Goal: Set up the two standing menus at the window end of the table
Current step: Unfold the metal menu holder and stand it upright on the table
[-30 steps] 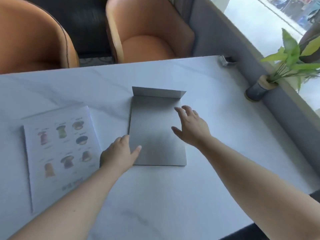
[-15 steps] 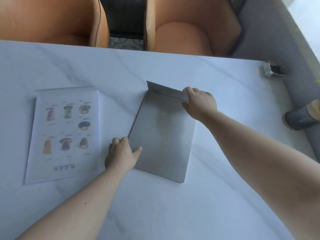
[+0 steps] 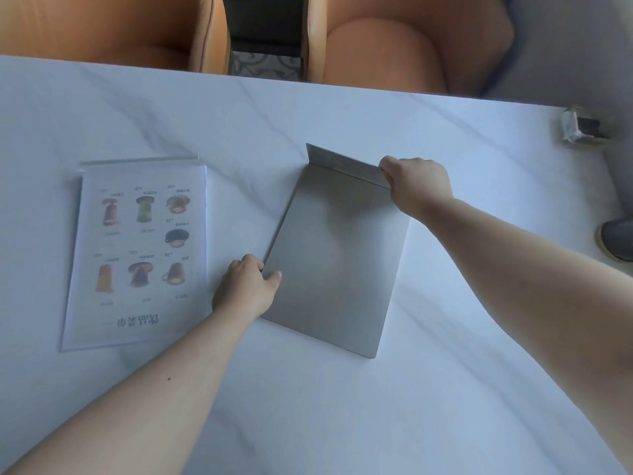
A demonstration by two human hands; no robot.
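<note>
**Both hands on a flat grey menu stand**

A white marble-look table with faint grey veins fills most of the view. Beyond its far edge stand two orange chairs, with dark patterned floor showing in the gap between them. At the right edge of the table sits a small crumpled silvery object, and further toward the viewer a dark round pot is cut off by the frame.

The grey stand lies flat near the middle of the table, a plain matte panel turned slightly askew, with a narrow flap bent upward along its far edge. Well to its left lies the clear menu, flat too, a transparent holder over a white sheet printed with pictures of drinks and a line of text, upside down to the viewer.

The left hand pinches the stand's near-left edge, thumb on top and fingers curled beneath. The right hand is closed around the right end of the upturned flap.
</note>
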